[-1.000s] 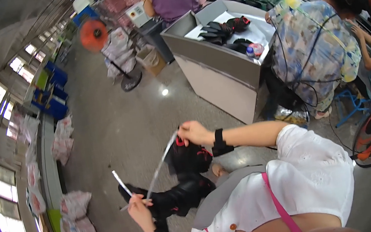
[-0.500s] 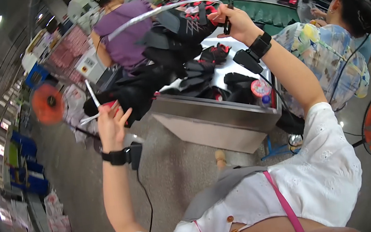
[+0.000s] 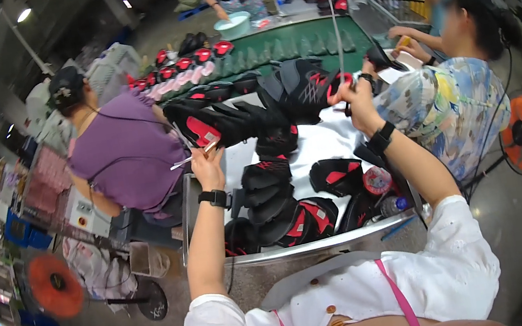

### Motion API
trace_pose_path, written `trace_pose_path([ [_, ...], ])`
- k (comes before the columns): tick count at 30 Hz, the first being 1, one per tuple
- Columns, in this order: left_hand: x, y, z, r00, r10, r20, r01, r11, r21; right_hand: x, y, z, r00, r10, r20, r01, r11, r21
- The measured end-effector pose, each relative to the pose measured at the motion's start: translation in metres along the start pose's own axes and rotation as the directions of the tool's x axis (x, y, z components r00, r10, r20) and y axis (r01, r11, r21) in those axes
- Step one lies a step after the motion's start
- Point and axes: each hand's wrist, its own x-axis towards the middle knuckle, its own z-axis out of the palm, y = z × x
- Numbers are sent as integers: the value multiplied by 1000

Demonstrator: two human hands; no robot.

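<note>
A string of black shoe uppers with red linings (image 3: pixel 248 121) hangs across the steel-rimmed tray, between my two hands. My left hand (image 3: pixel 209 169) is closed at its left end, pinching a thin white strip (image 3: pixel 181 164) beside a red-lined upper. At the other end, my right hand (image 3: pixel 356 103) is closed by the red-edged opening of a grey and black upper (image 3: pixel 301 89). From there a long white strip (image 3: pixel 333 10) rises upright. A small dark item shows at the right fingers, too unclear to name. More black and red uppers (image 3: pixel 269 192) lie stacked in the tray below.
The tray (image 3: pixel 327 243) also holds a bottle with a blue cap (image 3: pixel 393 205) and a round red-patterned container (image 3: pixel 377 181). Co-workers sit close on the left (image 3: pixel 127 149) and right (image 3: pixel 447 101). Orange fans (image 3: pixel 55 285) stand on both sides. Beyond runs a green worktable (image 3: pixel 296 36).
The view has turned toward the tray and table. Both hands now hold the string of uppers over the tray. The long white strip, arched across before, now stands up from the right hand.
</note>
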Motion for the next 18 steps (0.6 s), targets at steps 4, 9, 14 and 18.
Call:
trace_pose_path([
  [4,4,-51,-73,697,-713,76,270,359,893,-39,56,-32,757,609,236,-379,703,-602],
  [9,-1,-77,-96,755,-456,472,-417,222,881,-89,55,11,686,716,130,-36,212,-977],
  [14,-38,-22,-96,629,-459,628,-649,135,749,-117,80,101,847,258,465,378,322,-868],
  [18,-110,78,-111,278,-611,741,-775,313,549,-141,121,198,699,-74,712,543,703,-459],
])
